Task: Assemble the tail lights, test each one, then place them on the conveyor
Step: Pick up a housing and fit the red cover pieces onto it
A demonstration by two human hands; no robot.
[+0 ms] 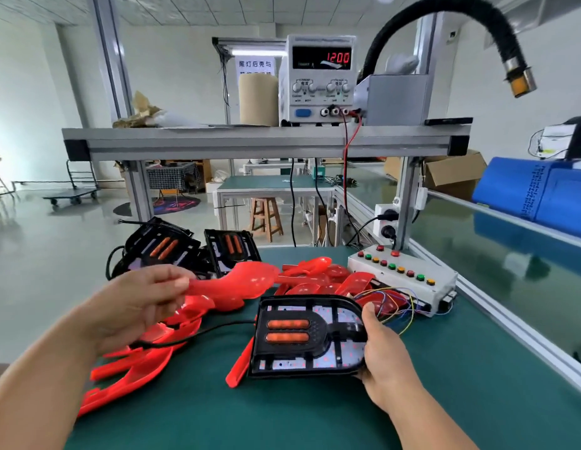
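Note:
My left hand point(136, 306) grips one end of a red translucent lens cover point(247, 282) and holds it in the air above the bench. My right hand point(383, 345) grips the right edge of a black tail light housing point(308, 336), which shows two orange reflector bars and a white board with red dots. The housing is tilted up off the green mat point(282, 410), and a black cable point(198, 336) trails from it to the left. More red lens covers point(143, 362) lie in a pile under my left hand.
Two more black housings point(172, 245) lean at the bench's back left. More red lenses point(318, 277) lie beside a white test box with coloured buttons point(403, 277) and loose wires. A power supply point(318, 79) reading 12.00 stands on the shelf above. The conveyor point(516, 261) runs along the right.

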